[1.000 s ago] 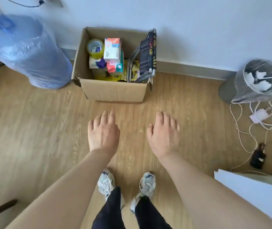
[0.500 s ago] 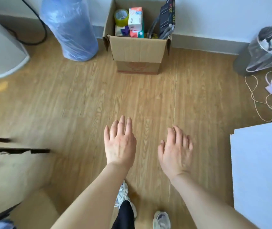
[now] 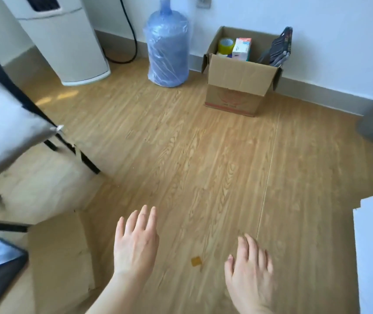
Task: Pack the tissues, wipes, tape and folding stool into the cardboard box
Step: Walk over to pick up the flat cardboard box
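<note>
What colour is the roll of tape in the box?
Yellow: the tape sits at the cardboard box's back left, seen in the head view.

A wood-grain floor [image 3: 203, 155] carries an open cardboard box [image 3: 237, 87] by the wall, a wrapped water bottle [image 3: 168, 48] beside it, a white appliance [image 3: 67, 41] and flattened cardboard [image 3: 60, 252].

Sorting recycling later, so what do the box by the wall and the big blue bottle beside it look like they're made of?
Box: plain brown corrugated cardboard, matte, with creased flaps. Blue bottle: seemingly translucent blue plastic, wrapped in glossy, wrinkled clear film.
</note>
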